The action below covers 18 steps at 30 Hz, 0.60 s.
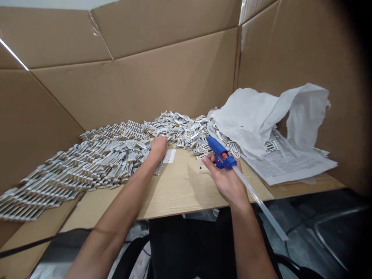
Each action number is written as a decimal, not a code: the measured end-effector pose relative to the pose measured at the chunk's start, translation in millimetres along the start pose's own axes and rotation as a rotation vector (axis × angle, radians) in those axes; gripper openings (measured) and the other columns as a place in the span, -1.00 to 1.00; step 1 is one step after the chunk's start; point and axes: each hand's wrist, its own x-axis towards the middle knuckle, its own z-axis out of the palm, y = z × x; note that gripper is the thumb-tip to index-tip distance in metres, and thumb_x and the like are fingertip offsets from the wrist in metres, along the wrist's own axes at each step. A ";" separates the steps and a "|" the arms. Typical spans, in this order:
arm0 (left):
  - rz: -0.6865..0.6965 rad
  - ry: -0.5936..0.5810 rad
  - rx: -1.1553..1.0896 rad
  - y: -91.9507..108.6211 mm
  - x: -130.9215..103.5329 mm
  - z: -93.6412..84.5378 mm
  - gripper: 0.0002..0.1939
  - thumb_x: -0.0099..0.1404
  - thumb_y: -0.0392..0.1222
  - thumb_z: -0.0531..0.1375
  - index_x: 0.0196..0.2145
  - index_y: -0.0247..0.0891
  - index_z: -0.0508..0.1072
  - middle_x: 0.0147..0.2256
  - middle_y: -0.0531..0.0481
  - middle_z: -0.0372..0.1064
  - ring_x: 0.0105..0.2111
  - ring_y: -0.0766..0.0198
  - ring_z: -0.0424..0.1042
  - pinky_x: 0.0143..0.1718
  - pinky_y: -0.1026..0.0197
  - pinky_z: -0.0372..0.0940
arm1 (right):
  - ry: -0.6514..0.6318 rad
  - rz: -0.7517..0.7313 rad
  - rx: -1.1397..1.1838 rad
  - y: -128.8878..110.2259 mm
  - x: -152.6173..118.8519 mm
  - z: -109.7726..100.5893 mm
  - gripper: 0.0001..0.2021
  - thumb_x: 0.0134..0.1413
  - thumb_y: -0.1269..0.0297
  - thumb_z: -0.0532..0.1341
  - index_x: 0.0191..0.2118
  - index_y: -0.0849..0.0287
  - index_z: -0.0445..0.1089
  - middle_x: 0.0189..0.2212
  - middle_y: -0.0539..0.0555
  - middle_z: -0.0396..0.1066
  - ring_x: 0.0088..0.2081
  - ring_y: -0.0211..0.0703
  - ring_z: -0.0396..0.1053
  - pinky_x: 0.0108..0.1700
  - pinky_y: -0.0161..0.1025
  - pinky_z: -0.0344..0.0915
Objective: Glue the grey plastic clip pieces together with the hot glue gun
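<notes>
My right hand (225, 174) is wrapped round a blue glue gun (217, 150), and a long clear glue stick (261, 203) trails from its back toward me. On the other side, my left hand (159, 147) has its fingers curled at the edge of a heap of small grey-and-white shield-shaped pieces (124, 157). Whatever its fingertips hold is hidden. Just right of that hand a small white paper slip (169, 156) lies on the wooden board (177, 193). More loose shield pieces (188, 134) spread between the hands and behind them.
Tall cardboard walls (174, 69) enclose the back and sides. Dense rows of stacked pieces (58, 178) cover the left. Crumpled white wrapping (250, 112) and printed paper sheets (285, 166) lie at the right. A black cable (35, 244) crosses the lower left.
</notes>
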 end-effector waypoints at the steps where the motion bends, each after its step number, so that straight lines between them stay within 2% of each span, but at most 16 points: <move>1: -0.003 0.019 0.023 -1.4 -0.5 -1.0 -0.67 0.28 -0.37 0.20 -0.02 -0.44 0.59 -0.01 -0.53 0.49 0.12 -0.28 0.44 0.10 -0.06 0.31 | 0.003 -0.006 0.003 0.2 0.4 -0.3 -0.68 0.11 -0.06 0.38 -0.36 0.09 0.42 -0.34 0.08 0.54 -0.26 -0.02 0.49 -0.12 -0.11 0.39; 4: -0.009 0.068 0.076 -6.6 -2.2 -6.6 -0.65 0.30 -0.42 0.12 -0.02 -0.46 0.58 0.00 -0.52 0.49 0.08 -0.25 0.47 0.05 -0.03 0.32 | 0.017 -0.008 -0.014 1.3 1.6 -1.5 -0.69 0.12 -0.05 0.38 -0.35 0.08 0.42 -0.32 0.07 0.54 -0.24 -0.03 0.49 -0.09 -0.12 0.38; 7: -0.028 0.132 0.053 -11.0 -8.7 -16.3 -0.67 0.31 -0.38 0.10 -0.07 -0.45 0.59 -0.05 -0.48 0.52 0.01 -0.19 0.50 -0.03 0.00 0.33 | 0.030 0.006 -0.044 1.4 2.3 -1.6 -0.70 0.14 -0.05 0.36 -0.35 0.08 0.43 -0.33 0.06 0.53 -0.24 -0.03 0.49 -0.06 -0.12 0.37; 9: -0.024 0.207 -0.088 -10.4 -18.7 -23.1 -0.72 0.32 -0.34 0.12 -0.13 -0.44 0.60 -0.13 -0.41 0.56 -0.08 -0.11 0.53 -0.07 0.03 0.33 | 0.034 0.000 -0.045 0.7 2.6 -0.5 -0.71 0.14 -0.04 0.35 -0.36 0.08 0.43 -0.34 0.07 0.53 -0.24 -0.03 0.48 -0.05 -0.12 0.37; 11: 0.018 0.235 -0.373 -5.1 -33.8 -27.5 -0.77 0.31 -0.30 0.16 -0.16 -0.42 0.58 -0.23 -0.31 0.58 -0.20 0.03 0.54 -0.15 0.10 0.34 | 0.047 -0.003 -0.046 -0.5 2.7 1.5 -0.71 0.14 -0.03 0.35 -0.36 0.08 0.42 -0.34 0.07 0.53 -0.24 -0.02 0.48 -0.05 -0.12 0.37; 13: 0.094 0.135 -0.745 4.6 -51.9 -27.8 -0.77 0.31 -0.25 0.20 -0.12 -0.39 0.55 -0.30 -0.20 0.59 -0.35 0.18 0.51 -0.29 0.19 0.33 | 0.068 -0.009 -0.047 -2.2 2.0 4.2 -0.71 0.13 -0.03 0.35 -0.36 0.08 0.41 -0.35 0.08 0.53 -0.26 -0.03 0.48 -0.07 -0.11 0.38; 15: 0.179 -0.035 -1.059 16.4 -69.6 -23.7 -0.71 0.35 -0.17 0.22 -0.04 -0.38 0.50 -0.40 -0.13 0.57 -0.50 0.28 0.43 -0.41 0.23 0.29 | 0.103 -0.026 -0.045 -3.7 0.5 7.0 -0.71 0.13 -0.03 0.34 -0.36 0.09 0.40 -0.36 0.09 0.53 -0.27 -0.03 0.48 -0.10 -0.12 0.38; 18: 0.296 -0.197 -1.320 31.2 -88.1 -14.0 -0.67 0.34 -0.07 0.30 -0.07 -0.38 0.49 -0.47 -0.11 0.55 -0.56 0.34 0.36 -0.46 0.26 0.25 | 0.146 -0.075 -0.040 -3.4 -2.2 10.5 -0.70 0.15 -0.02 0.33 -0.33 0.12 0.40 -0.33 0.09 0.53 -0.26 -0.06 0.48 -0.12 -0.16 0.38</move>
